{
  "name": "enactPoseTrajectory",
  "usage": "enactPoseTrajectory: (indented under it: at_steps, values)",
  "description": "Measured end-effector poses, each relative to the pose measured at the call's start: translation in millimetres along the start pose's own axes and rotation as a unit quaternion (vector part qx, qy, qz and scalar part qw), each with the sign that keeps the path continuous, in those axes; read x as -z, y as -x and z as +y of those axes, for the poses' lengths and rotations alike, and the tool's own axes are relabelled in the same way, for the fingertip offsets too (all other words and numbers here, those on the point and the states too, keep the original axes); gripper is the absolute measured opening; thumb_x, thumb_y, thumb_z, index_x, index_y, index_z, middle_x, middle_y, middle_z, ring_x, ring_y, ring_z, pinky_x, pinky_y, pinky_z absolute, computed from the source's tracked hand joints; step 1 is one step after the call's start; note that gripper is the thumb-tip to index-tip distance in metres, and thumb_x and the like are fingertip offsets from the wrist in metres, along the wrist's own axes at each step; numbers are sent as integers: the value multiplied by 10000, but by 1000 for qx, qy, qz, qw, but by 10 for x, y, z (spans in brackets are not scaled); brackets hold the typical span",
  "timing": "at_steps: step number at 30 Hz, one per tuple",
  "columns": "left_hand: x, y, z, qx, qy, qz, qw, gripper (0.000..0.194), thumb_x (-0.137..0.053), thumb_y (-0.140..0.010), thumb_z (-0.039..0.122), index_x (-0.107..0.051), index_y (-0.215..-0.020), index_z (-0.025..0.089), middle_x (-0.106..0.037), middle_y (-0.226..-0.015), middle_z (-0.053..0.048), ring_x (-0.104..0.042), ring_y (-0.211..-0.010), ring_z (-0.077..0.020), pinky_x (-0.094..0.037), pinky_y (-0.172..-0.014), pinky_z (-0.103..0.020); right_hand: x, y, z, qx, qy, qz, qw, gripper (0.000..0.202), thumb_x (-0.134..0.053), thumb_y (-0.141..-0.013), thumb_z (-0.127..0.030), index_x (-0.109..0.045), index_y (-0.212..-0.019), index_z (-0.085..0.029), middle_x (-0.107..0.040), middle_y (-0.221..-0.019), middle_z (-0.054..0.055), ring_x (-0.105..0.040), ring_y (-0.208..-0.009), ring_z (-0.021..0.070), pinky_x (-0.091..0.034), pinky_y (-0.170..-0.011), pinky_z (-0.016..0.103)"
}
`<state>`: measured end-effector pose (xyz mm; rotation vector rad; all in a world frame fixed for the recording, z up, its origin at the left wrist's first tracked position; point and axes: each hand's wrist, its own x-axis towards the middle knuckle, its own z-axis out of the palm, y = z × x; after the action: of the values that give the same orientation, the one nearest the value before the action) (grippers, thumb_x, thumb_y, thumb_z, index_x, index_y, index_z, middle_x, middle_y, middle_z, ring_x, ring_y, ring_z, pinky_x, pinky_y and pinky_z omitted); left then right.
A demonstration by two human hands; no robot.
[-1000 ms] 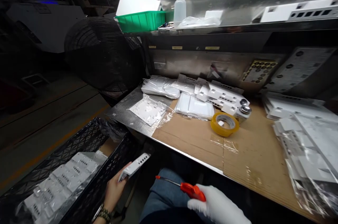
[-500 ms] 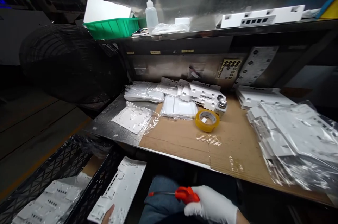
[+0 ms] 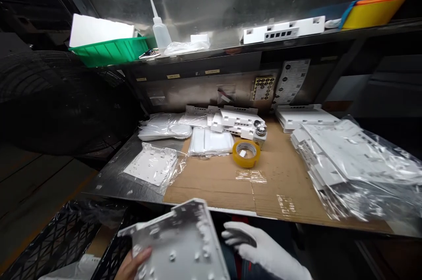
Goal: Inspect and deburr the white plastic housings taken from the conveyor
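Observation:
My bare left hand (image 3: 133,264) grips the left edge of a white plastic housing panel (image 3: 178,245) with small posts on its inner face. The panel is tilted up at the front edge of the bench, above my lap. My right hand (image 3: 257,245), in a white glove, is beside the panel's right side with fingers apart and nothing visible in it. A bit of red (image 3: 240,218) shows behind the glove; I cannot make out what it is.
A black crate (image 3: 66,236) stands at lower left. On the bench are a yellow tape roll (image 3: 246,154), another panel (image 3: 153,165), a stack of plastic-wrapped panels (image 3: 356,161) and a metal-topped bottle (image 3: 260,135). A green bin (image 3: 112,50) sits on the shelf.
My left hand has lifted the panel from beside the crate and brought it rightward. The red-handled tool with a thin shaft has left my right hand. The view has shifted right.

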<state>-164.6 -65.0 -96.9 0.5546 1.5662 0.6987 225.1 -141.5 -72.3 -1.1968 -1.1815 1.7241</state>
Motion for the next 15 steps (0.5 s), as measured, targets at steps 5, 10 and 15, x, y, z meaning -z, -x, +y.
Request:
enactPoseTrajectory:
  at_steps: [5, 10, 15]
  values:
    - [-1243, 142, 1017, -147, -92, -275, 946, 482, -901, -698, 437, -761, -1061, 153, -808, -1023, -132, -774, -927, -336, -616, -806, -375, 79, 73, -265, 113, -229, 63, 965, 701, -645, -891, -693, -650, -1373, -184, -654, -1409, 167, -608, -1328, 321, -419, -1168, 480]
    - [-2181, -78, 1590, -384, -310, -305, 815, 668, -304, -1022, 643, -755, -1004, 150, -787, -891, -140, -747, -792, -283, -604, -735, -405, 475, 207, -112, 79, -334, 250, 906, 607, -700, -867, -621, -707, -1259, -159, -744, -1255, 170, -684, -1226, 367, -492, -1106, 560]
    - [-2652, -634, 1934, -517, -401, -191, 732, 248, -659, -897, 395, -703, -1034, 193, -732, -1160, -171, -579, -1271, -379, -433, -1114, -532, 839, 520, -87, 132, -325, 428, 833, 594, -699, -875, -550, -654, -1368, -220, -752, -1268, 107, -677, -1257, 324, -526, -1110, 499]
